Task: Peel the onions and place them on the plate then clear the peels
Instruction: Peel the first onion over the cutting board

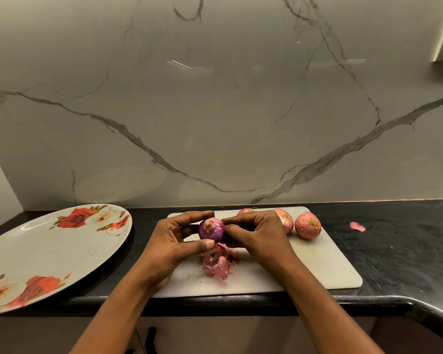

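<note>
Black desk under veined marble: a rose-patterned plate lay left. Over the white board, the left hand gripped a purple onion, root end tilted up toward the viewer, peels beneath; the right hand pinched its side. Unpeeled onions sat right.

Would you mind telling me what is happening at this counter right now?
A person is peeling a purple onion over the white cutting board: the left hand holds it while the right hand picks at its skin. Loose peels lie on the board beneath, more unpeeled onions wait behind the right hand, and the flowered plate on the left has no onions yet.
</note>
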Motion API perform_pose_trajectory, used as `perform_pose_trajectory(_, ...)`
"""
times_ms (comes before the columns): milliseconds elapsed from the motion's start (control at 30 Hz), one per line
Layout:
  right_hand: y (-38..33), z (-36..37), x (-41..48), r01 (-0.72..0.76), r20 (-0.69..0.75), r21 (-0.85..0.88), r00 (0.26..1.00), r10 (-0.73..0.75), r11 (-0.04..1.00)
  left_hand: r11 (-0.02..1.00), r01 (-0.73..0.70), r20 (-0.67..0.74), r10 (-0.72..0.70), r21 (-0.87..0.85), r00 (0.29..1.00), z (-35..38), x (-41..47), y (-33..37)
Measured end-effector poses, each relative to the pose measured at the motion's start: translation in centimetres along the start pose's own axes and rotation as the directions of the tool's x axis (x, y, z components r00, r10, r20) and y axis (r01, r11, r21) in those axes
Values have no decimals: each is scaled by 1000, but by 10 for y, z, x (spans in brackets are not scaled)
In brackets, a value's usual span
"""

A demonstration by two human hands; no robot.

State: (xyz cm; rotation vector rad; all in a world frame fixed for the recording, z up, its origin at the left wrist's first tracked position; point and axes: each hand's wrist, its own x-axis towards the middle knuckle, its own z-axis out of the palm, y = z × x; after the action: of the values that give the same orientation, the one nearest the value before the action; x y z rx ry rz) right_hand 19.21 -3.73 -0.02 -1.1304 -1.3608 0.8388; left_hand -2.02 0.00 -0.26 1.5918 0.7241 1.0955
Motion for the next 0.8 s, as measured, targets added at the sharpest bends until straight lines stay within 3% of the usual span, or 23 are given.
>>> perform_pose_trajectory(267, 1, 0, 1, 8, -56, 27, 998, -6, 1000, 994, 10, 11, -9, -108, 1000, 0, 1, -1)
perform_pose_trajectory(800, 4, -1, 0, 81, -7, -20, 997, -81, 997, 997, 4, -11, -4, -76, 1000, 0, 1, 1)
